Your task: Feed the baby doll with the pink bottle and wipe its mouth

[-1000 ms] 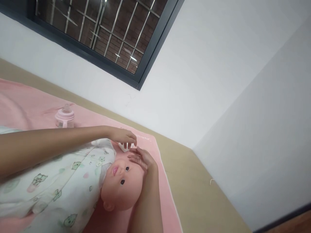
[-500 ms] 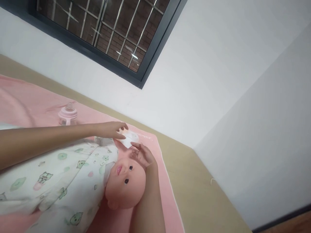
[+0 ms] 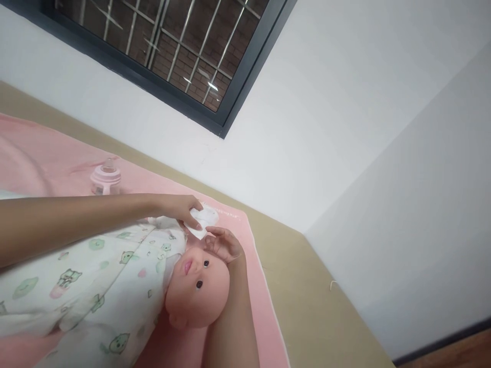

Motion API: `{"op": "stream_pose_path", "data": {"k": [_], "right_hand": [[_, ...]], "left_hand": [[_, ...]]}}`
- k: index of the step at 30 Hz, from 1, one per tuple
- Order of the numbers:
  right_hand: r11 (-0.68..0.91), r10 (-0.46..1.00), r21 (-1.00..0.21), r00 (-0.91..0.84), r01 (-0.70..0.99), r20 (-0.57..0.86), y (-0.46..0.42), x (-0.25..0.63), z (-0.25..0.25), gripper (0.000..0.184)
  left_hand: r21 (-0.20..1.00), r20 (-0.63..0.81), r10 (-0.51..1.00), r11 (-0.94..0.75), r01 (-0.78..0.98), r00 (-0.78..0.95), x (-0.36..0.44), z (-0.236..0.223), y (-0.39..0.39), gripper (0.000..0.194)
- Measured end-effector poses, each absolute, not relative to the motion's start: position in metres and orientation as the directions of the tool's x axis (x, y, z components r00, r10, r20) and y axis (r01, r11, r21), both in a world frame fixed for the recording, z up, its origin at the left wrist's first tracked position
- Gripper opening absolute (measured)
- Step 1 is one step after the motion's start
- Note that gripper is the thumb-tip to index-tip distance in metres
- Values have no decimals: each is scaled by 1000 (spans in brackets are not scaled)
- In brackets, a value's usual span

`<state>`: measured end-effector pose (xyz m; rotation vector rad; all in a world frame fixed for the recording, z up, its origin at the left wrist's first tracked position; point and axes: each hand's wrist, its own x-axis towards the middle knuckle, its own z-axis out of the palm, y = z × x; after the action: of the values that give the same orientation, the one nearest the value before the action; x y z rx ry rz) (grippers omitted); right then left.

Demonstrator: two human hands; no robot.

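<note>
There is only 1 view, the head camera. In it, the left hand [image 3: 179,207] reaches in from the left, above the clothed body of the doll [image 3: 197,299]. Its thumb lies upon a thin white piece [image 3: 207,215] and its fingers are bent around the upper side, so I judge that the hand is gripping it. Whether this piece is paper or cloth, I cannot tell.

Compared with 1.0 s ago, this hand has drawn back from the other one, and the white piece, then mostly hidden, is now well seen. Since 0.5 s ago, the thumb has come further over it. For the work, I take this to mean that the left hand has the piece under its control.

The right hand [image 3: 227,245] holds nothing that I can see. Its fingers are loosely curled beside the doll's head, while the index fingertip is at the edge of the white piece; touching or just apart, I cannot say. The right forearm passes along the crown of the head.

The doll lies face up on the pink mat [image 3: 146,180]. Behind the left forearm stands a bottle [image 3: 106,179], as before.
</note>
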<state>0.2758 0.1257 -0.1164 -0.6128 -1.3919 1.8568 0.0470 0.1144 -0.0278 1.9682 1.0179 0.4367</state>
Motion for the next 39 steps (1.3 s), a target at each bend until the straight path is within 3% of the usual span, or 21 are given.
{"op": "stream_pose_path", "data": {"k": [8, 13, 17, 25, 30, 39], "right_hand": [[-231, 767, -904, -640, -359, 58, 128, 272, -117, 60], [-251, 763, -904, -645, -346, 35, 130, 269, -121, 62], [-252, 767, -914, -642, -318, 12, 129, 268, -121, 59], [-260, 758, -929, -651, -263, -28, 132, 267, -124, 59], [-248, 763, -930, -646, -271, -16, 134, 267, -126, 52], [-273, 768, -926, -639, -263, -45, 134, 266, -124, 47]], "left_hand": [[905, -90, 799, -184, 384, 594, 28, -23, 96, 36], [959, -127, 795, -55, 279, 593, 19, -14, 52, 32], [953, -161, 809, -22, 303, 566, 22, -12, 22, 37], [888, -65, 874, -170, 428, 482, 29, -22, 6, 27], [775, 131, 836, -421, 472, 532, 34, -24, 8, 11], [709, 217, 800, -523, 473, 559, 41, -27, 3, 34]]}}
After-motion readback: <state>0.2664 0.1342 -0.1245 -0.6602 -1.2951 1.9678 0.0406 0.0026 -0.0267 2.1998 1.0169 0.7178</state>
